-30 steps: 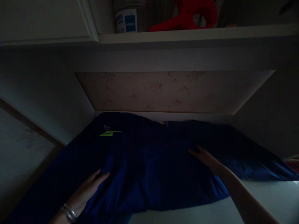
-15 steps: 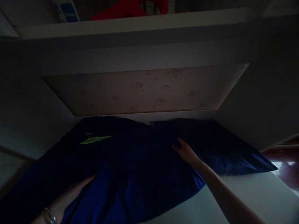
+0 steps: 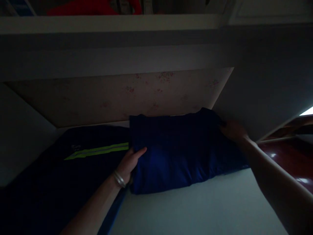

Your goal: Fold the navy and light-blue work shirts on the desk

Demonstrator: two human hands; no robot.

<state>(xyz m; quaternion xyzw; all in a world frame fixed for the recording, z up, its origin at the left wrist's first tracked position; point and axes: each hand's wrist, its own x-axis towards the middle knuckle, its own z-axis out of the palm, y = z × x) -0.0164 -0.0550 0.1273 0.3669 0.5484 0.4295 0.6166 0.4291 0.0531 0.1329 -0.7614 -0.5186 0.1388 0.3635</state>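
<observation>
A navy work jacket [image 3: 93, 182] lies spread on the white surface, with a yellow-green stripe [image 3: 97, 150] and small pale lettering on its left part. Its right part is folded over into a thick band [image 3: 171, 153]. My left hand [image 3: 132, 163], a silver bangle at its wrist, grips the left edge of this band, thumb on top and the other fingers hidden beneath. At the far right end, my right hand [image 3: 233, 130] is closed on the cloth, though its fingertips are lost in dark folds.
A white surface [image 3: 195, 209] shows in front of the folded band. Behind stands a floral-papered wall panel [image 3: 146, 94], with side panels left and right. Overhead runs a shelf edge [image 3: 110, 24] with a red item [image 3: 85, 7] on it. Shiny reddish floor [image 3: 281, 160] shows at right.
The right part of the jacket has been folded over into a band. My left hand moved right and up to its edge; my right hand moved right to its far end. The view shifted right.
</observation>
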